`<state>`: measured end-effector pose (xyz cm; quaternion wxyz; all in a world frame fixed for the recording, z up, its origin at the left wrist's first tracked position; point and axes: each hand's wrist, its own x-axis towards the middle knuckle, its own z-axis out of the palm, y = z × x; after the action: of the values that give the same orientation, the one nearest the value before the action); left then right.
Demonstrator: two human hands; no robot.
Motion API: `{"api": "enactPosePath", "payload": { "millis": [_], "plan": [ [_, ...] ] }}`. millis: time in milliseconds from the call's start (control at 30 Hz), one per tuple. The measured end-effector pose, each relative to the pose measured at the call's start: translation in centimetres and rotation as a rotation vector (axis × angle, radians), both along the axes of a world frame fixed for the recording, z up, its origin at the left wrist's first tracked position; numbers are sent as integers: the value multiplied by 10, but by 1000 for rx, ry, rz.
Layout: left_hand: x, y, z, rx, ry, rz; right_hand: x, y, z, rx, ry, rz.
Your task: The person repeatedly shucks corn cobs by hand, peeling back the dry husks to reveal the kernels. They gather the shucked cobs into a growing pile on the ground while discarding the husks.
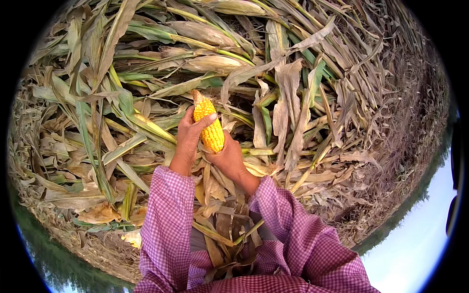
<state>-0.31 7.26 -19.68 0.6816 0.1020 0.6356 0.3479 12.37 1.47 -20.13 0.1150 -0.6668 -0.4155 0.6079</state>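
A bare yellow ear of corn [209, 126] stands tilted between my hands, its brownish tip pointing up and away from me. My left hand [189, 133] wraps the ear's left side, with the thumb laid across the kernels. Around the lower end is my right hand [229, 155], its fingers partly hidden behind the cob. Dry husk leaves [216, 183] hang below my hands, over my lap. Just beyond the cob tip lie cut corn stalks, and among them is an ear still in its husk [216, 64].
Dry stalks and leaves [311, 84] cover the ground ahead and to both sides. More husked ears [201, 31] lie farther off. Long leaves [97, 146] stick up at my left. Something yellow [132, 238] rests on the ground behind my left sleeve. Stubble [406, 139] spreads at the right.
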Motion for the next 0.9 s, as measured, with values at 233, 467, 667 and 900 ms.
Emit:
{"api": "enactPosePath", "payload": {
  "millis": [233,467,667,900],
  "plan": [
    [20,6,-22,226,324,-230,-7,-14,-7,77,-215,3],
    [34,0,10,595,689,-726,-22,-34,-19,40,-173,26],
    [37,13,30,701,746,-735,-17,-34,-44,303,-387,181],
    [8,-2,22,499,529,-53,-24,13,-26,-9,-463,568]
  ]
}}
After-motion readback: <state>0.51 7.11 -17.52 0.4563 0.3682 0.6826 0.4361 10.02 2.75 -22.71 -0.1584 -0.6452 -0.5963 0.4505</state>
